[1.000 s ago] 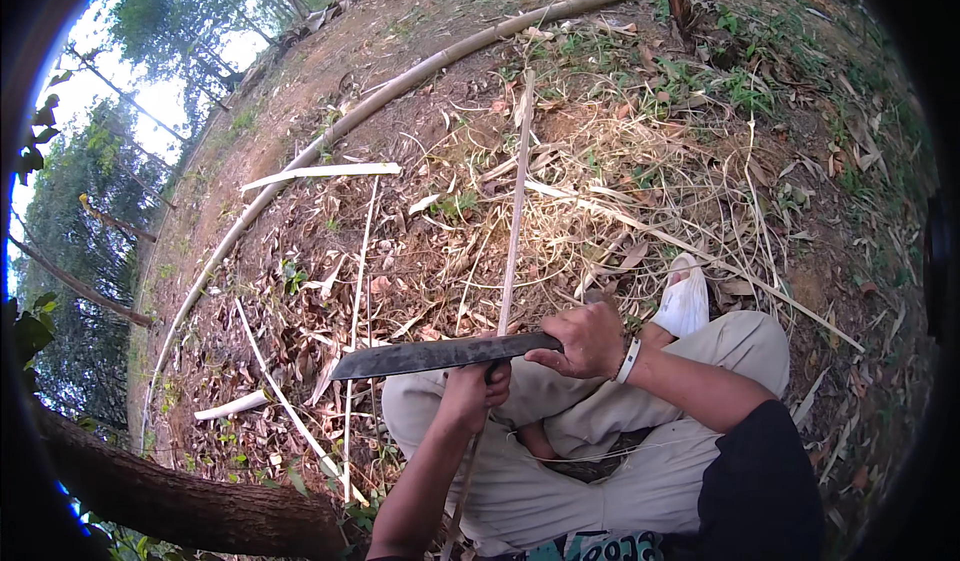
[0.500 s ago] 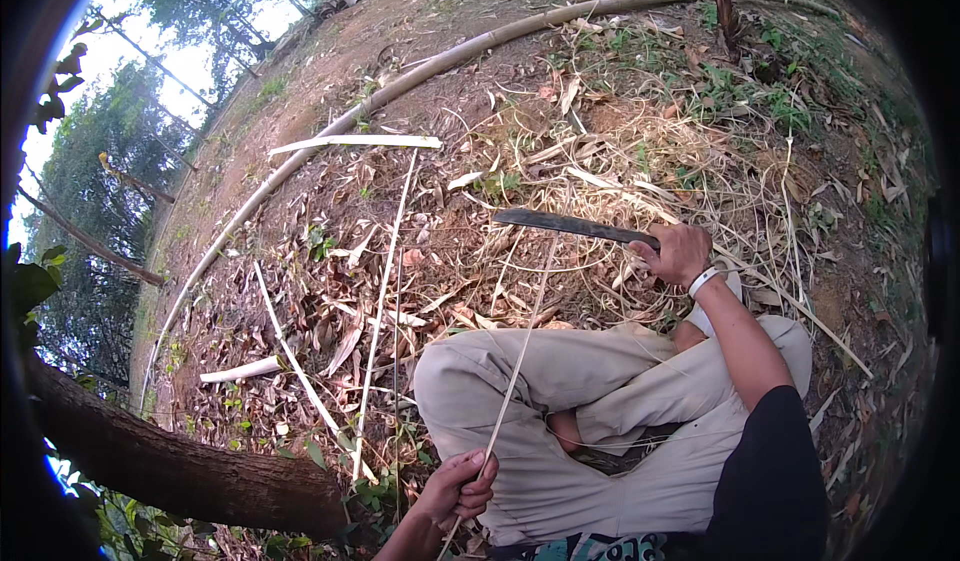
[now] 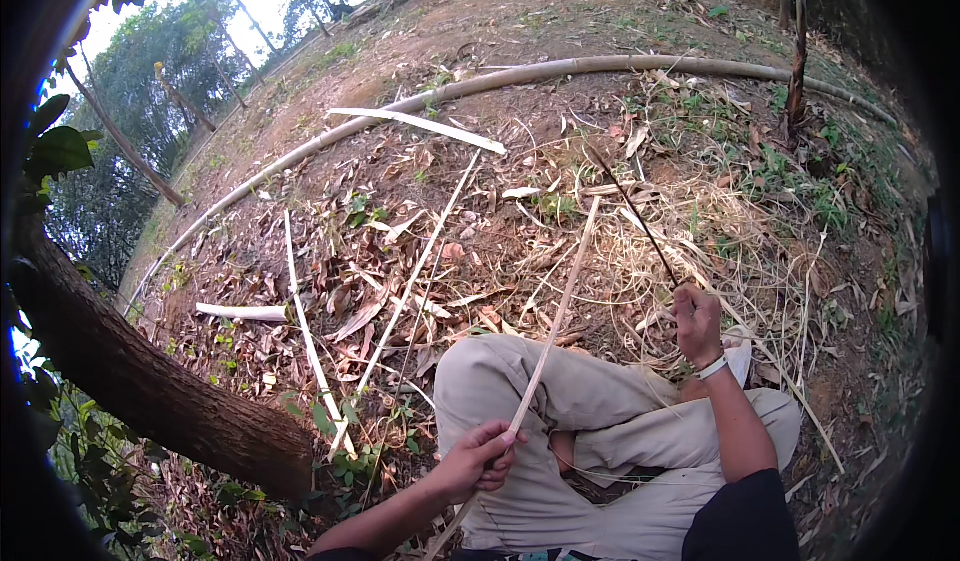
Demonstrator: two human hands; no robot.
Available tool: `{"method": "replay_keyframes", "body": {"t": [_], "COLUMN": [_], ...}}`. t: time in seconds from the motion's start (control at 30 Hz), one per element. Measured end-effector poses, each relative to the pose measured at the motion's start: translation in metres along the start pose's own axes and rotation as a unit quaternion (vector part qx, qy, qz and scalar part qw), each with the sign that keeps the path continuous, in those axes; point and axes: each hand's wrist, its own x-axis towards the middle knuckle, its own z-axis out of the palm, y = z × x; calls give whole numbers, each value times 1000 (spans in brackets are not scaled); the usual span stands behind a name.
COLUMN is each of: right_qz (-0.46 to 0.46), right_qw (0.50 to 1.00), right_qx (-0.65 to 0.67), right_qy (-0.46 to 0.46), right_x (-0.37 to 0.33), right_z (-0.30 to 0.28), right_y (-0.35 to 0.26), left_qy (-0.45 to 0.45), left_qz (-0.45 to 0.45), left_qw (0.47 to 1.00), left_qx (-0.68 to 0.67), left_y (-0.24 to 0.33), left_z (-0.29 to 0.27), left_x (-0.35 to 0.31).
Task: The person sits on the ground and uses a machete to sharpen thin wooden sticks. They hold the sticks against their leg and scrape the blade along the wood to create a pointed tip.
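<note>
My left hand point(image 3: 483, 458) is closed around a long pale bamboo strip point(image 3: 552, 336). The strip slants up and away over my left knee, its far end above the litter and its near end running below the hand. My right hand point(image 3: 697, 321) grips a machete; the handle is hidden in the fist. Its dark blade point(image 3: 636, 212) is seen nearly edge-on, pointing up and to the left, apart from the strip's far end. My crossed legs in light trousers point(image 3: 630, 436) lie beneath both hands.
Pale split strips point(image 3: 420, 271) lie on leaf litter to the left, with a short pale piece point(image 3: 242, 312) beyond. A long bamboo pole point(image 3: 490, 81) curves across the back. Thin shavings point(image 3: 740, 231) heap at right. A thick trunk point(image 3: 160, 401) leans in at left.
The machete has swung from lying across the view to pointing away, edge-on. The strip in my left hand has turned its broad face up and shifted right. The whole view has shifted.
</note>
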Motion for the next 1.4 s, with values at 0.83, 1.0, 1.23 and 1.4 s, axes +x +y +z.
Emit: {"method": "replay_keyframes", "body": {"t": [0.83, 1.0, 1.23, 1.4], "right_qz": [191, 221, 35, -100], "right_qw": [943, 957, 996, 978], "right_qx": [-273, -129, -29, -136], "right_qy": [-3, 136, -72, -120], "right_x": [35, 63, -8, -35], "right_z": [-52, -43, -8, -2], "right_y": [87, 104, 7, -11], "left_qy": [18, 50, -28, -71], "left_qz": [23, 42, 44, 41], "left_qw": [967, 997, 998, 996], "left_qx": [252, 43, 31, 41], "left_y": [-16, -7, 53, 69], "left_z": [24, -4, 49, 90], "left_x": [-34, -43, 77, 126]}}
